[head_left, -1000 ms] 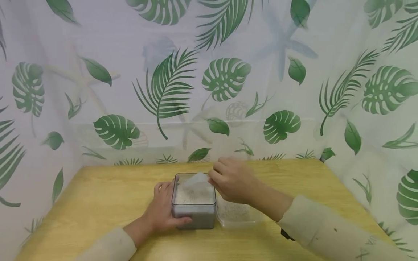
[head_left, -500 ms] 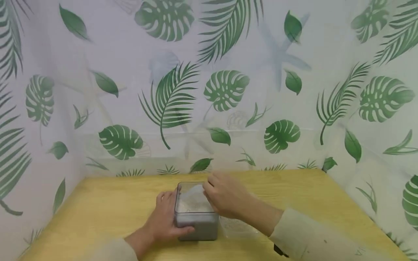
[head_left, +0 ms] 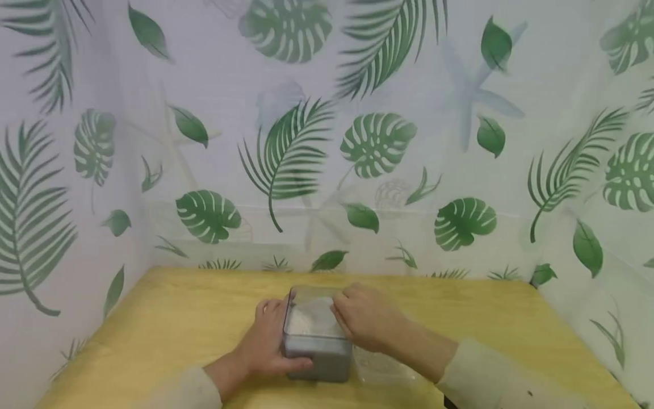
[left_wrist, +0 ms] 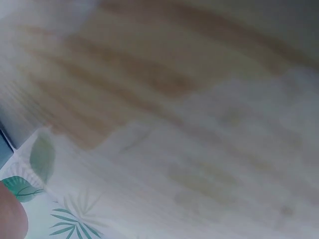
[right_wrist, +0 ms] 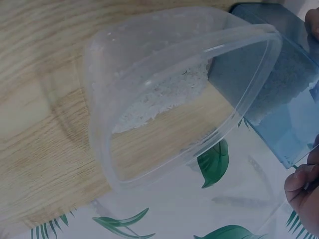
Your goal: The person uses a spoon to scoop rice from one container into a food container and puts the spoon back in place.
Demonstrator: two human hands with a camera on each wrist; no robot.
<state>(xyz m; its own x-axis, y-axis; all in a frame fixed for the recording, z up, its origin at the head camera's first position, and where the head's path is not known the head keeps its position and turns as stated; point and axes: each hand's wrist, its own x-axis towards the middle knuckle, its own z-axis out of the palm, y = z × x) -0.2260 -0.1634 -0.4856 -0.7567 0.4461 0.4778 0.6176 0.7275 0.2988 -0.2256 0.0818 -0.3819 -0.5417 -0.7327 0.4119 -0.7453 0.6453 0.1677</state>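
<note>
My left hand (head_left: 268,341) grips a square, bluish see-through box (head_left: 322,363) from its left side, the thumb across its front wall. The box holds pale grains that look like rice (head_left: 301,324). Over the box's right rim, my right hand (head_left: 370,319) pinches a whitish translucent scoop (head_left: 323,305), whose handle is hidden by the fingers. The scoop's front part is inside the box. To the right of the box, partly under my right forearm, stands a clear plastic tub (right_wrist: 149,40) with some rice (right_wrist: 164,97) in it.
Everything stands on a wood-grain table (head_left: 204,318). A white, leaf-printed cloth (head_left: 317,238) hangs behind the table and along both sides. The left wrist view is mostly a blurred sleeve or table surface, with a bit of finger (left_wrist: 11,214) at its edge.
My right hand has come down closer to the box, and the scoop has dipped lower inside it. My left hand keeps its grip. The head view has shifted a little.
</note>
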